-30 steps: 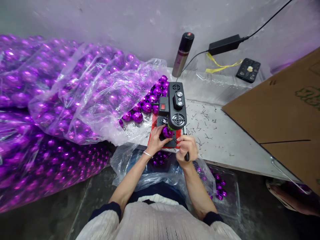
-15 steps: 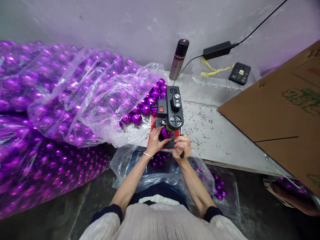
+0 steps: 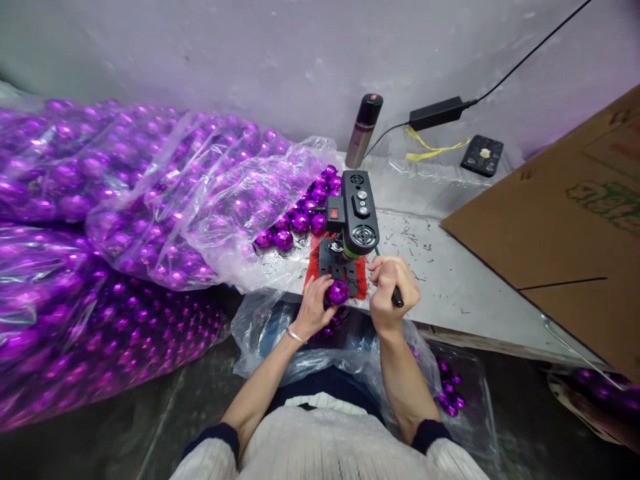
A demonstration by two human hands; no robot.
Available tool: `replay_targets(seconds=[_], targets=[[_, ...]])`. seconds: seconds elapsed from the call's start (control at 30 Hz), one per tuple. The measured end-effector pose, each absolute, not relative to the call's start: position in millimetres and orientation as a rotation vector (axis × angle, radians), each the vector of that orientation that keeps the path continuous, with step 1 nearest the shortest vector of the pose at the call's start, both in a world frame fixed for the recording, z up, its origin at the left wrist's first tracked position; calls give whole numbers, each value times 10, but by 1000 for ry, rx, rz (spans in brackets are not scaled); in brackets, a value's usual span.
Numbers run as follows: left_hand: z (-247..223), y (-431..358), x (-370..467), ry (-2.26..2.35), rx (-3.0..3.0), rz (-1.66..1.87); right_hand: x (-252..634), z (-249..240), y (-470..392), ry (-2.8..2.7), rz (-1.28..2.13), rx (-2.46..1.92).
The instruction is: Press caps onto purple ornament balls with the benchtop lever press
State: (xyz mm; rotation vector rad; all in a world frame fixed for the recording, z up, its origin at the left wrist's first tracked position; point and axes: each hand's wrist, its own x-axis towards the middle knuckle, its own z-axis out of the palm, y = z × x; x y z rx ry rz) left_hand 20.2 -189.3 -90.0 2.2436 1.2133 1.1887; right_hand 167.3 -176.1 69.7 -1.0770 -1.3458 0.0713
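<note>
My left hand (image 3: 315, 307) is closed on a shiny purple faceted ball (image 3: 338, 292), fingers at its left side and thumb below, over the near edge of the machine's base. The machine is a small black bench drill press (image 3: 357, 210) with a red switch and a slotted base plate (image 3: 332, 265) on a red mat (image 3: 312, 273). My right hand (image 3: 394, 293) is wrapped round the press's lever (image 3: 397, 297), whose black grip end shows under the fist. Between the drill head and the ball there is a gap.
Clear plastic bags (image 3: 165, 200) of purple balls fill the left. Loose balls (image 3: 300, 223) lie behind the press. A spray can (image 3: 364, 130), a power adapter (image 3: 436, 113), a yellow ribbon (image 3: 430, 153) and a black box (image 3: 482, 155) stand along the wall. A cardboard box (image 3: 560, 233) blocks the right.
My left hand has drawn the ball from under the drill head toward me. My right hand has moved right with the lever, and the head has risen.
</note>
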Motion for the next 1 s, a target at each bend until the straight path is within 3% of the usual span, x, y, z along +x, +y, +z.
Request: replay_targets(seconds=[0.17, 0.37, 0.47, 0.57, 0.73, 0.87, 1.0], targets=[[-876, -2004, -58, 1219, 2358, 1092, 1680, 570, -1768, -1383, 36, -1050], [-484, -1156, -387, 1807, 2005, 1281, 1685, 527, -1770, -1392, 35, -1031], [-401, -804, -457, 1941, 1900, 1125, 1689, 514, -1768, -1405, 20, -1041], [-373, -687, -459, 1880, 1810, 1041, 1698, 515, -1767, -1419, 17, -1021], [-253, -844, -428, 1363, 1185, 1388, 1704, 564, -1769, -1438, 28, -1004], [-211, -1103, -346, 985, 769, 1284, 1698, 687, -1761, -1421, 52, -1033], [-327, -1310, -138, 1015, 828, 1225, 1712, 817, -1736, -1431, 101, -1041]])
